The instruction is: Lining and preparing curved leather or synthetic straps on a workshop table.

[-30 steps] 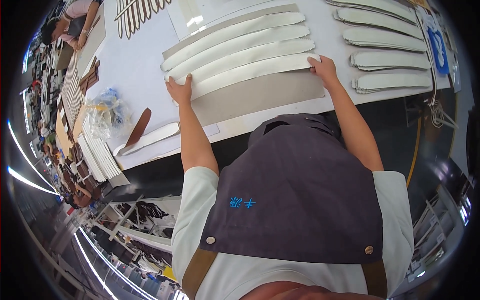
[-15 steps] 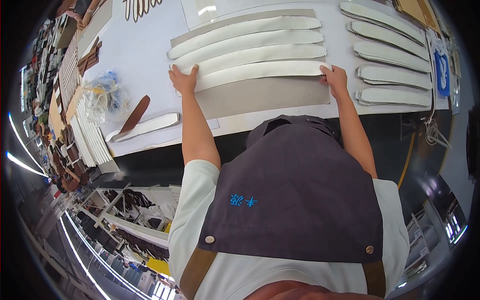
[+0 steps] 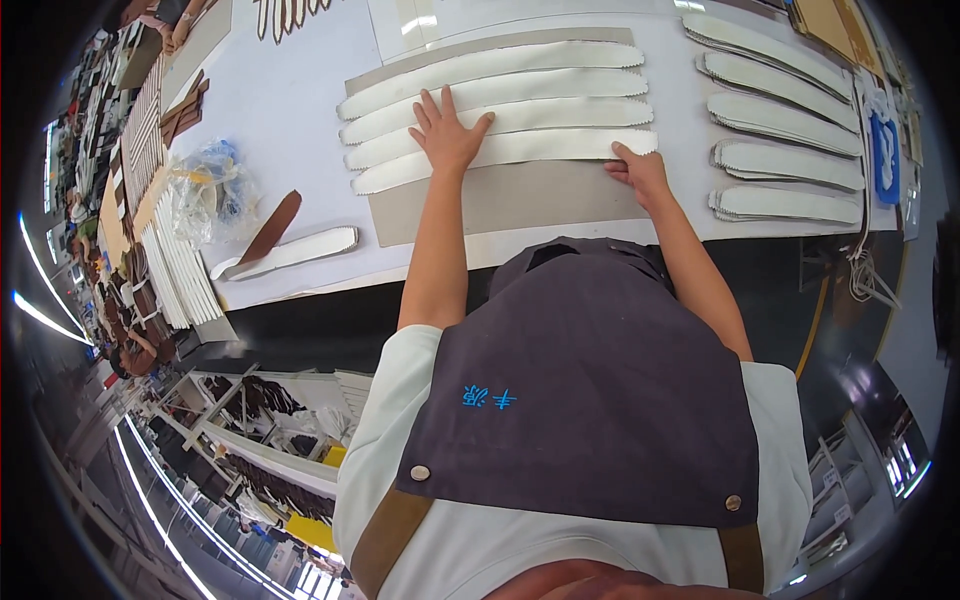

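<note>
- The left hand (image 3: pixel 447 132) lies flat, fingers spread, grasping nothing, on long white scallop-edged strips (image 3: pixel 500 100) fanned over a grey rectangular board (image 3: pixel 520 200).
- The right hand (image 3: pixel 637 172) presses the lowest strip's right end, open.
- The board rests on the white worktable (image 3: pixel 290 110).

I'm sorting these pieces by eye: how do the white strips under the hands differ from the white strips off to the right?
The strips on the grey board lie single, side by side in four overlapping rows; the strips at the right sit in stacks, spaced apart. The left hand lies flat across the board strips and the right hand touches the nearest one's end; nobody touches the right stacks. The stacks rest directly on the white table. Both are long, white, tapered pieces.
</note>
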Demonstrator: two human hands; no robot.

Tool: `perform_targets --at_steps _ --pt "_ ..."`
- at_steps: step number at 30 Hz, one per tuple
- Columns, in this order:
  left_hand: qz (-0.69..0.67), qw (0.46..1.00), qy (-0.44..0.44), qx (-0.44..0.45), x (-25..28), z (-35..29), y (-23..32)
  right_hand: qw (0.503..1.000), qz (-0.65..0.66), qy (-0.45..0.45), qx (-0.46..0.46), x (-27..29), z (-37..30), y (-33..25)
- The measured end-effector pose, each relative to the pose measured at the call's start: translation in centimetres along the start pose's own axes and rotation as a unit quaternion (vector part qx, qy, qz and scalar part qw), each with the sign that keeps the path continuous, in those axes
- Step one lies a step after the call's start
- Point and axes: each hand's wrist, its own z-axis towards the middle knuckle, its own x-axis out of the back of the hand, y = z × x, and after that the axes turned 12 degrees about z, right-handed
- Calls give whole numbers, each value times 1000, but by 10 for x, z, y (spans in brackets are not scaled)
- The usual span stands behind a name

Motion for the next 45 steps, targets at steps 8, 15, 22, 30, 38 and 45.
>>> perform_targets --at_steps 8,15,22,30,38,45 --pt "-23 999 -18 31 -4 2 2 998 -15 -45 32 13 -47 10" --pt "-145 986 77 25 -6 3 -17 995 33 -62 67 2 -44 1" --pt "-106 981 150 58 5 -13 -110 986 56 -153 -35 -34 -13 10" --pt "-82 983 69 151 1 -14 -141 985 100 -107 -95 -110 -19 40" --pt "-92 973 56 206 -2 -12 -133 987 59 -115 -96 -105 -22 60" --pt "-95 969 28 225 1 -10 -132 991 -18 -129 -17 -110 -50 50"
